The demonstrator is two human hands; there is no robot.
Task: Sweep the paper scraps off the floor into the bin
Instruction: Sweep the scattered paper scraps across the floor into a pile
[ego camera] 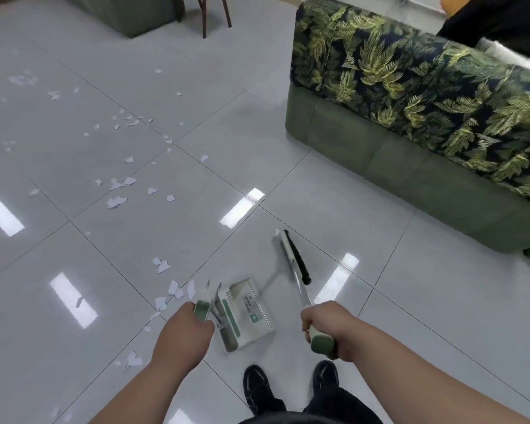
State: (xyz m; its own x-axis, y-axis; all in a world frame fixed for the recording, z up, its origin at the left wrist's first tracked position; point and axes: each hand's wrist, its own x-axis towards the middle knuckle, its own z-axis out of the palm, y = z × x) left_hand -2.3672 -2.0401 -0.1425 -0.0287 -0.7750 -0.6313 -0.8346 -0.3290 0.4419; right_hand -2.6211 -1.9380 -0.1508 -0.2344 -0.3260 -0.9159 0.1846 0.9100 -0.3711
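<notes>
White paper scraps (117, 185) lie scattered over the glossy grey tiled floor, from the far left down to a cluster beside my left hand. My left hand (184, 327) grips the green-tipped handle of a white and green dustpan (245, 313), which sits just in front of my feet. My right hand (325, 327) grips the green end of a broom handle. The broom (294, 257) has a white head with black bristles and rests on the floor to the right of the dustpan. No bin is in view.
A green sofa with a leaf-patterned cover (410, 117) fills the right side. Dark wooden chair legs (214, 13) and another green furniture base (126, 16) stand at the far top. My black shoes (257, 387) are at the bottom.
</notes>
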